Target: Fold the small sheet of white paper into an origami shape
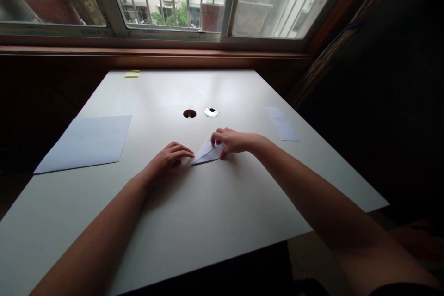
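A small folded sheet of white paper (207,154) lies on the white table, with a crease line running to a point on its left. My right hand (231,141) grips its right part, with the thumb at the near edge and the fingers curled over the far side. My left hand (169,157) rests on the table to the left. Its forefinger reaches out to the paper's pointed corner, and its other fingers are loosely bent. Part of the folded paper is hidden under my right hand.
A stack of white paper (88,141) lies at the table's left edge. A narrow paper strip (281,123) is at the right, and yellow sticky notes (132,74) lie at the far left. A cable hole (189,114) and its round cover (211,112) sit beyond my hands.
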A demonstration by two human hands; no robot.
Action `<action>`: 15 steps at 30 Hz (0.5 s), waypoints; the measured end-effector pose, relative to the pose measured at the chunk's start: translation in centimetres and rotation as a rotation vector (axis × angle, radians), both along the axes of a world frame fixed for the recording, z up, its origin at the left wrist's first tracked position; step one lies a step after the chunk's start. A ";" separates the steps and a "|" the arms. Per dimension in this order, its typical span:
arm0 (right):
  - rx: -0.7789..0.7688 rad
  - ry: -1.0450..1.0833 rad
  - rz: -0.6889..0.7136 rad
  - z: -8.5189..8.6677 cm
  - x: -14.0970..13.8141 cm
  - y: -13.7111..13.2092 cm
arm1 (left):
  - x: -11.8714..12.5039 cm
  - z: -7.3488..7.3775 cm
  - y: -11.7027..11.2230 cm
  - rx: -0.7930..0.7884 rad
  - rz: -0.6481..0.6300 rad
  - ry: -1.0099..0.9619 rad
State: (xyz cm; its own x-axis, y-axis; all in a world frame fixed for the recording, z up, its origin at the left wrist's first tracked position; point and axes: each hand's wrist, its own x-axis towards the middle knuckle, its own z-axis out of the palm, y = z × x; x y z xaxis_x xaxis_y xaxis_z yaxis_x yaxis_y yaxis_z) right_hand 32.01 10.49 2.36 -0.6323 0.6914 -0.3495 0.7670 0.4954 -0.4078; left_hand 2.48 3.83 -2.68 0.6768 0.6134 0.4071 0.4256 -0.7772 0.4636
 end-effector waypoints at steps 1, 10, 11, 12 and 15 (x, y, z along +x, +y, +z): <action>0.001 0.000 0.002 0.0 0.0 0.0 | 0.1 0.0 -0.1 0.027 0.000 0.029; 0.015 0.032 -0.004 0.1 -0.1 -0.2 | 2.0 0.0 -1.2 0.182 -0.033 0.344; 0.020 0.037 -0.002 0.1 -0.1 -0.2 | 2.1 -0.1 -1.2 0.184 -0.028 0.354; 0.026 0.043 -0.002 0.1 0.0 -0.3 | 2.1 -0.2 -1.2 0.188 -0.024 0.353; 0.068 0.082 -0.009 -0.1 0.6 -0.6 | 2.0 -0.3 -1.1 0.197 -0.021 0.327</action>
